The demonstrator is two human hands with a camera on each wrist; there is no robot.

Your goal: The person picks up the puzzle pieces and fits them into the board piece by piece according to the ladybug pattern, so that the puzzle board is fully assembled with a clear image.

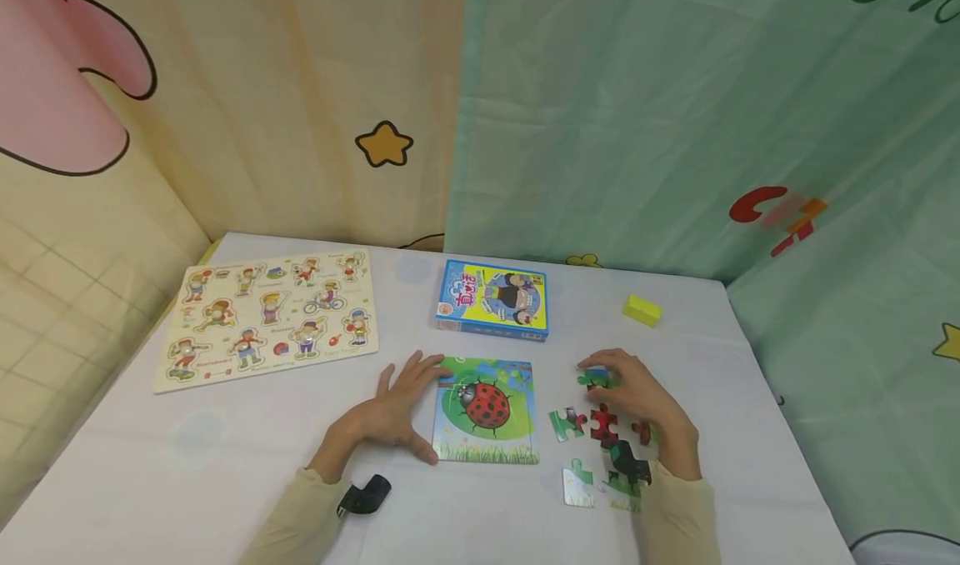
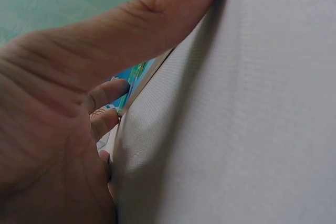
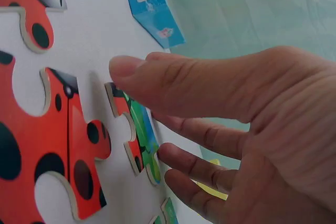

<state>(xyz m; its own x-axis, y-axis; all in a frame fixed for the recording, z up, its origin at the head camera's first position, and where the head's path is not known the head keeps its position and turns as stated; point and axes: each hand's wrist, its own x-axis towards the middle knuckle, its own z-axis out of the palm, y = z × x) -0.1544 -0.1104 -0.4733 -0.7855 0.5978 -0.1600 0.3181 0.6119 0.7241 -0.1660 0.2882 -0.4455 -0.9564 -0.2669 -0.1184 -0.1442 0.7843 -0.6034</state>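
Note:
My left hand [image 1: 397, 407] spreads its thumb and fingers along the left side of a square puzzle board [image 1: 487, 405] with a ladybug picture. Its thumb [image 2: 157, 17] stretches across the left wrist view, fingertips near the board's edge. My right hand [image 1: 633, 386] hovers low over a green and red jigsaw piece [image 3: 140, 124], thumb on one side and fingers along the far side; the thumb hides part of it. The piece seems to lie on the table. Around it are a red spotted piece [image 1: 603, 425], a green and black one [image 1: 567, 423] and several others.
Behind the board lies a blue and yellow card box [image 1: 493, 300]. A wooden picture board [image 1: 273, 319] occupies the back left of the white table [image 1: 225, 465], and a yellow block [image 1: 642, 310] sits at the back right. Curtains [image 1: 600, 132] hang behind the table.

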